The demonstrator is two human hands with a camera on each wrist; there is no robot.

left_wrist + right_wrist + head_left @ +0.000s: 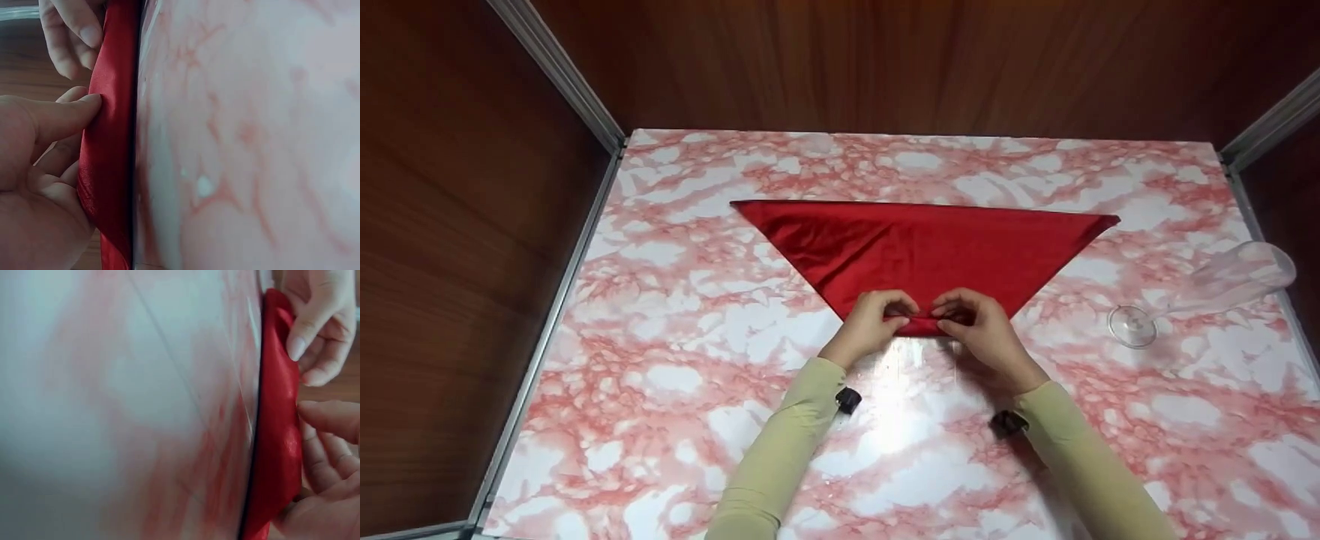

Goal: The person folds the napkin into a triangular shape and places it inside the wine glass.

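Note:
A red satin cloth [930, 247] lies on the table, its long straight edge at the back and its sides slanting in toward a short folded edge at the front. At that front edge my left hand [874, 322] pinches the fold [109, 118] between thumb and curled fingers. Just to its right, my right hand [979, 322] pinches the same fold [278, 427] in a like way. A short stretch of cloth shows between the two thumbs. Both wrist views show the folded band raised in a soft roll, with the fingertips partly hidden behind it.
On the right side of the table a clear stemmed glass [1245, 277] lies on its side, its round foot [1132, 327] toward the cloth. Brown wood-look panels [885, 67] enclose the marbled red-and-white table [675, 420] at the back and both sides.

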